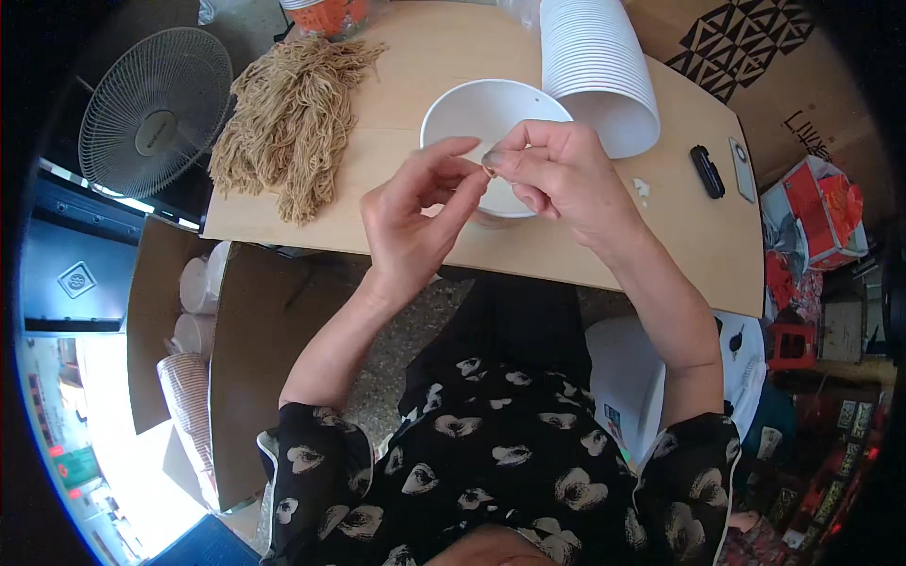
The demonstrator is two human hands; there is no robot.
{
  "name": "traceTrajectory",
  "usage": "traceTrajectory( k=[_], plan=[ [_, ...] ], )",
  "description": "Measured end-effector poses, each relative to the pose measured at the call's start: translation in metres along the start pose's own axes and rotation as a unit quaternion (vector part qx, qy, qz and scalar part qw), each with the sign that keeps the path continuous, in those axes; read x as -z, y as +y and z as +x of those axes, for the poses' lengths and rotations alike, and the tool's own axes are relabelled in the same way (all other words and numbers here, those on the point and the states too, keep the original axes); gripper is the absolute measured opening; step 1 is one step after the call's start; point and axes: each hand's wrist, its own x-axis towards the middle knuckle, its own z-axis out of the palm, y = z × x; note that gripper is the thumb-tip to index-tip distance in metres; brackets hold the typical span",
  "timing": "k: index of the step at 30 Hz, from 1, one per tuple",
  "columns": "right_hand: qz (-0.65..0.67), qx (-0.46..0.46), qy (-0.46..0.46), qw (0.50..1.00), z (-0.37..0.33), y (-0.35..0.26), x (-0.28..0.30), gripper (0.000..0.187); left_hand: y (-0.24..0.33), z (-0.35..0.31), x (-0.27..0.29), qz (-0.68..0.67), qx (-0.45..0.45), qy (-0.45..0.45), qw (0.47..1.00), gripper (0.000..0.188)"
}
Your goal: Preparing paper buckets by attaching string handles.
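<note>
Flanking hands (411, 219) (564, 179): tan strands (293, 113), stacked tubs (596, 61)

The tub (464, 115) is white, cords (294, 118) tan, shirt (510, 455) heart-patterned black.

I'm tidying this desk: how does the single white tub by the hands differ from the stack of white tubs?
The single white tub stands alone; the stack of white tubs is many nested together.
The single tub's mouth faces up; the stack lies on its side, mouth toward the person.
The left hand and right hand partly cover the single tub, not the stack.
Both are white and round-mouthed.
</note>
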Motion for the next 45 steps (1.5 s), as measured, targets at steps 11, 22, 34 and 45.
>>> traceTrajectory(
  k=[11, 22, 34, 45],
  plan=[
    [0.018, -0.029, -0.026, 0.999, 0.002, 0.0, 0.005, 0.014, -0.006, 0.006, 0.011, 0.266, -0.269, -0.025, 0.926, 0.025],
    [-0.076, 0.044, -0.012, 0.996, 0.004, 0.002, 0.012, 0.02, 0.008, 0.016, 0.022, -0.015, 0.126, -0.089, 0.988, 0.011],
    [-0.125, 0.241, 0.008, 0.962, 0.011, 0.02, 0.009, 0.01, 0.027, 0.045, 0.043, -0.023, 0.285, -0.19, 0.939, 0.027],
    [-0.342, 0.359, 0.095, 0.863, 0.002, 0.024, -0.014, 0.018, 0.025, 0.045, 0.041, -0.046, 0.292, -0.163, 0.941, 0.034]
  ],
)
